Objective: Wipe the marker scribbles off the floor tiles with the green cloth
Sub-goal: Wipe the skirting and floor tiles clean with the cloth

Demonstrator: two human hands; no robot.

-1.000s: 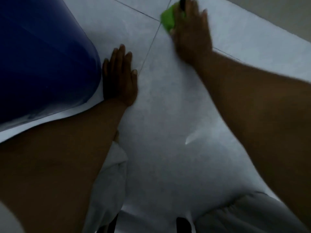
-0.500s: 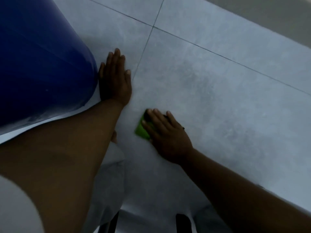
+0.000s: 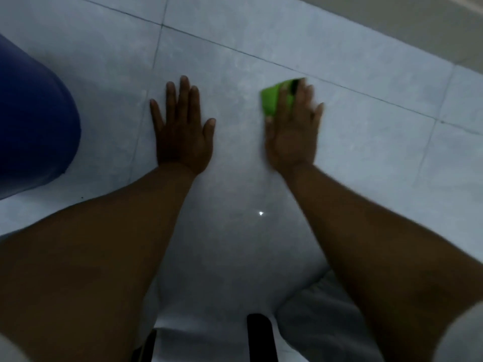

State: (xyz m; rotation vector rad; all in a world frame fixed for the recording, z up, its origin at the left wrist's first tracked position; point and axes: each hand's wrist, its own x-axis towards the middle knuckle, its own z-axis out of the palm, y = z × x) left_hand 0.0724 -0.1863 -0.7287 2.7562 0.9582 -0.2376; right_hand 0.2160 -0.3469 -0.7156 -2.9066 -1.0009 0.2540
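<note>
Floor tiles: pale grey, no scribbles discernible (dim, blurred; remaining work cannot be judged). Blue drum, 9 o'clock. Left hand, centre, fingers spread flat, grasping nothing. Right hand, 2 o'clock, fingers pressing green cloth to the tile: folded, bright, dark smudge along its far edge.

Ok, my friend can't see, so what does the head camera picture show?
The right hand presses a green cloth flat on the pale floor tiles. The left hand rests flat on the floor beside it, fingers spread. A big blue object sits at the left edge.
</note>
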